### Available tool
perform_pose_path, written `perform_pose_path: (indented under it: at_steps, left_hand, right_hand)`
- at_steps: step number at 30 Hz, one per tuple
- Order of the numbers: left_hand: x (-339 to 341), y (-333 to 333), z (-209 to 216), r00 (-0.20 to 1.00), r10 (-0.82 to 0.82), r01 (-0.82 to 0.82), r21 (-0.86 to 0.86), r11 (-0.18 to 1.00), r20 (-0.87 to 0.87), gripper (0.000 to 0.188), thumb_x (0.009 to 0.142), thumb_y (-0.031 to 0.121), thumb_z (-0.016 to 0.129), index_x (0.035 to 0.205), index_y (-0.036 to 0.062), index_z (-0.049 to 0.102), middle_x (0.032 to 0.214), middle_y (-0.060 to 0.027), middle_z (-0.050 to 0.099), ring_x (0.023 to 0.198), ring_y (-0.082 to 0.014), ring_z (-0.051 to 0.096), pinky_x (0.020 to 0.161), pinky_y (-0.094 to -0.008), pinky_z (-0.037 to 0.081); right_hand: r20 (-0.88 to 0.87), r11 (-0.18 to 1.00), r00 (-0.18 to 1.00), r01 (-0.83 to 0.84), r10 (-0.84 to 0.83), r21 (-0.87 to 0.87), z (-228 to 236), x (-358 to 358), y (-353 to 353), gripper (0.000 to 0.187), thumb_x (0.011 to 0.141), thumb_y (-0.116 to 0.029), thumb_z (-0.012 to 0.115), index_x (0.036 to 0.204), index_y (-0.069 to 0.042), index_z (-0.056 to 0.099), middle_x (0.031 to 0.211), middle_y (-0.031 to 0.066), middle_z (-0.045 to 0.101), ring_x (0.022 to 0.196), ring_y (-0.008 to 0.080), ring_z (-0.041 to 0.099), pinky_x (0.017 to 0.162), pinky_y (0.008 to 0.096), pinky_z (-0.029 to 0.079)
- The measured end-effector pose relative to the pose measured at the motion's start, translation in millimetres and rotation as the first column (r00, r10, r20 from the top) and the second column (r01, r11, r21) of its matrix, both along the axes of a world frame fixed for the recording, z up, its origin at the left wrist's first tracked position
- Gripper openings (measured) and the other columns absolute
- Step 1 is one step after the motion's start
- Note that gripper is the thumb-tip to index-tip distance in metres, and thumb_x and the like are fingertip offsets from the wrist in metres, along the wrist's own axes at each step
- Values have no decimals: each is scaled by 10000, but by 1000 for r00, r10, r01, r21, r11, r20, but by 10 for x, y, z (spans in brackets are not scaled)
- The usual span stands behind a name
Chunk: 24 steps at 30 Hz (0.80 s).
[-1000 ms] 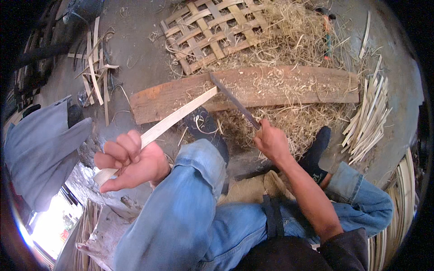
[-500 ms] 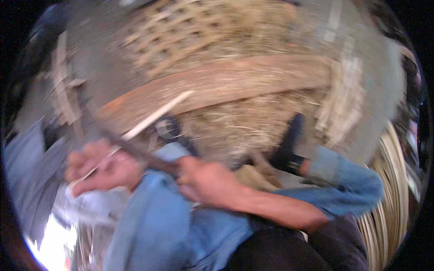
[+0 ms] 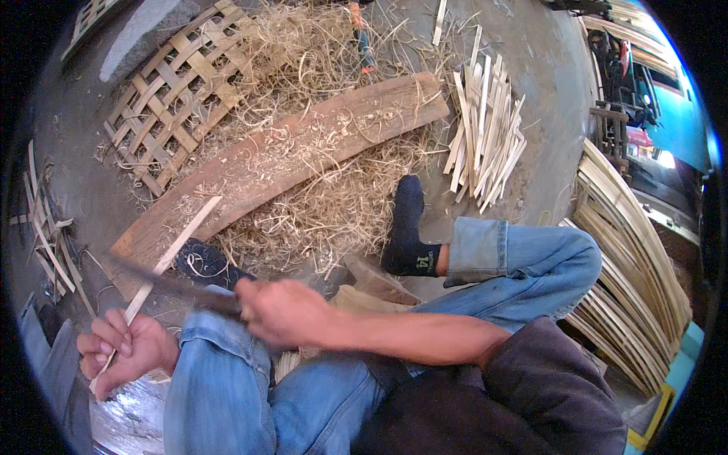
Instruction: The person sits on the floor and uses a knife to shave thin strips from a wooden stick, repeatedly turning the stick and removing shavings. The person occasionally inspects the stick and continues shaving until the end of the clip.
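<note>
My left hand [image 3: 129, 350], at the lower left, is closed round the lower part of a pale flat wooden strip [image 3: 184, 241]. The strip slants up to the right, and its far end lies over a long brown plank [image 3: 326, 140]. My right hand [image 3: 292, 312] grips a long dark-bladed knife [image 3: 193, 294] above my raised left knee. Motion smears the blade, which points left and crosses the strip just above my left hand. Whether the edge touches the strip, I cannot tell. Curled shavings lie on the plank.
Heaped shavings [image 3: 318, 208] surround the plank and my feet. A woven lattice panel [image 3: 178, 95] lies at the upper left. Cut strips are piled [image 3: 485, 129] beyond my right foot, with more scattered [image 3: 47, 227] at far left. Long strip bundles [image 3: 633, 258] lie at right.
The whole view has swung round and sharpened. Both hands now appear farther left, my left hand also lower. The strip and knife are still held, and the blade still crosses the strip.
</note>
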<state>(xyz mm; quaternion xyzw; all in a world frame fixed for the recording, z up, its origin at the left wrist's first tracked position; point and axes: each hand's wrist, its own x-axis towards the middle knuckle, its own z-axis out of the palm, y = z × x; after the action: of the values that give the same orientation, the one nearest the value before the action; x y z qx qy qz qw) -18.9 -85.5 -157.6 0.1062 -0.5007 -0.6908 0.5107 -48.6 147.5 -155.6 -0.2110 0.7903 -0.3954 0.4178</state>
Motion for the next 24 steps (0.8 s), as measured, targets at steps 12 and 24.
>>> perform_pose_path:
  at_steps: [12, 24]
  left_hand:
    - [-70, 111, 30, 993, 114, -114, 3, 993, 42, 503, 878, 646, 458, 807, 149, 416, 781, 21, 371, 509, -56, 317, 457, -190, 224]
    - [-314, 306, 113, 997, 69, -70, -49, 996, -34, 452, 969, 582, 268, 837, 155, 331, 593, 43, 324, 421, -30, 259, 367, -169, 196]
  right_hand:
    - [-30, 979, 999, 28, -22, 201, -561, -142, 328, 285, 820, -185, 599, 947, 12, 436, 710, 234, 622, 707, 435, 636, 618, 519, 514]
    - [7, 998, 1000, -29, 29, 58, 65, -36, -128, 375, 795, -159, 661, 1062, 8, 458, 730, 249, 611, 667, 440, 627, 595, 501, 515]
